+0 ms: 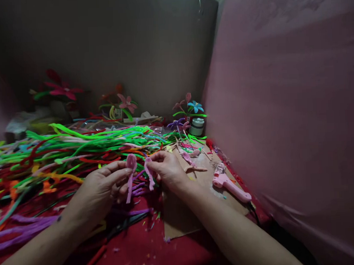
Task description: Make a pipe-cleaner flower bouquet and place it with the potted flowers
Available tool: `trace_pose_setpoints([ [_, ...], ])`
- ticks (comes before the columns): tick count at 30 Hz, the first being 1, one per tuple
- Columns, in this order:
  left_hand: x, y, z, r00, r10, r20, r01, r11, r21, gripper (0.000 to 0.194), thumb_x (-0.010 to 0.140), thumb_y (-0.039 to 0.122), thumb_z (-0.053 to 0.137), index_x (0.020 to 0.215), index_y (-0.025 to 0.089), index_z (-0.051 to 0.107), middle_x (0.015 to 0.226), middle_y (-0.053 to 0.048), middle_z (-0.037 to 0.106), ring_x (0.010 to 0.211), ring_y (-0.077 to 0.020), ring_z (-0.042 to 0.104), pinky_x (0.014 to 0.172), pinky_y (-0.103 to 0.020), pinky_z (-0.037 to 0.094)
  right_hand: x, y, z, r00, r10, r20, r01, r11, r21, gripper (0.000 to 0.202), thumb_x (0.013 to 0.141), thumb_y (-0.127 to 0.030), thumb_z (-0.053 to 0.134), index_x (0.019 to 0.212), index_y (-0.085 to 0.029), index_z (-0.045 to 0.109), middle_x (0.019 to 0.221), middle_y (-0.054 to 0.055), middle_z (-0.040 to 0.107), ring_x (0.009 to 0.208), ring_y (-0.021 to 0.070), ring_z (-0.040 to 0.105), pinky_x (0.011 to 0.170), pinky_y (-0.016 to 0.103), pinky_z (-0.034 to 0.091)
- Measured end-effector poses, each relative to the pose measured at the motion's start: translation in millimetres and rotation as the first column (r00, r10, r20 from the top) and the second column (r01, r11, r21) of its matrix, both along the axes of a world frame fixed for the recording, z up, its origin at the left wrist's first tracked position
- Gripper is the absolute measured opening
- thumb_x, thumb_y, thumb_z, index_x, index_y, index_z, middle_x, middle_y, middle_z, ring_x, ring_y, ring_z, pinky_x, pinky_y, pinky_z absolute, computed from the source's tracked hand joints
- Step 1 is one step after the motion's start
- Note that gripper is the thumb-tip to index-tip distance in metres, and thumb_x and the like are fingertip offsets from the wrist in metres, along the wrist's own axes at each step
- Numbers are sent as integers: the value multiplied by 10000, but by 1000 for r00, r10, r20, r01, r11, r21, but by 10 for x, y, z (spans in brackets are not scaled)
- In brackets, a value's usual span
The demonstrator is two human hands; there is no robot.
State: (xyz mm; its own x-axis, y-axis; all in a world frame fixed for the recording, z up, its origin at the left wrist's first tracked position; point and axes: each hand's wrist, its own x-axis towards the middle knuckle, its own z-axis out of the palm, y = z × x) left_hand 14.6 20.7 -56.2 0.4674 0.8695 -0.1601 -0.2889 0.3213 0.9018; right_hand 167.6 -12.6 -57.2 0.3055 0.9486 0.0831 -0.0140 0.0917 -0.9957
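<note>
Pinched in my left hand (104,182) is a pink pipe cleaner petal (131,162), an oval loop with a straight tail hanging down. My right hand (168,168) grips a second pink pipe cleaner (150,176) between thumb and forefinger; it is bent over at the top, its loose end pointing down. The two pink pieces hang side by side, a small gap between them. Purple pipe cleaners (138,189) lie on the red cloth just behind and below them.
A large pile of green and mixed pipe cleaners (89,142) spreads across the left. On the right, a pink glue gun (234,189) rests on a cardboard sheet (180,218). Pipe cleaner flowers (127,102) and a white-lidded jar (197,126) stand at the back, near the pink wall (290,116).
</note>
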Motion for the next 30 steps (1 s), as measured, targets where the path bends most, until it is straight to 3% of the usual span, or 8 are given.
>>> trace_pose_setpoints([
  [4, -21, -46, 1, 998, -38, -49, 44, 991, 127, 186, 641, 178, 685, 796, 189, 584, 492, 59, 497, 358, -73, 450, 334, -169, 371, -4, -106, 41, 995, -10, -101, 15, 999, 48, 138, 625, -247, 669, 632, -148, 573, 481, -56, 525, 381, 58, 423, 371, 194, 310],
  [13, -30, -143, 17, 988, -60, -143, 87, 978, 190, 107, 729, 242, 623, 715, 180, 538, 476, 79, 401, 357, -38, 326, 342, -158, 283, -67, -232, 118, 988, 36, -147, -8, 982, 187, 138, 671, -263, 673, 690, -154, 592, 483, -55, 537, 394, 56, 429, 367, 183, 297],
  [17, -32, -174, 36, 978, -51, -200, 97, 969, 227, 140, 750, 303, 610, 724, 184, 542, 472, 79, 398, 366, -39, 324, 342, -152, 256, -96, -262, 122, 998, 1, -68, 13, 978, 206, 119, 689, -256, 658, 688, -146, 610, 504, -47, 543, 423, 59, 438, 398, 187, 339],
  [24, -17, -252, 139, 917, 55, -396, 92, 935, 342, 140, 733, 284, 597, 655, 174, 560, 442, 76, 402, 359, -43, 333, 340, -157, 266, -121, -322, 62, 972, -88, 218, 29, 965, 260, 149, 719, -295, 647, 723, -146, 644, 649, 15, 612, 581, 111, 538, 545, 239, 452],
  [30, 0, -292, 179, 902, 102, -419, 73, 921, 382, 170, 716, 280, 597, 608, 166, 533, 431, 74, 402, 369, -45, 329, 352, -162, 256, -136, -348, 48, 925, -150, 349, 45, 956, 290, 137, 751, -280, 620, 744, -146, 648, 684, 33, 623, 615, 124, 546, 560, 247, 452],
])
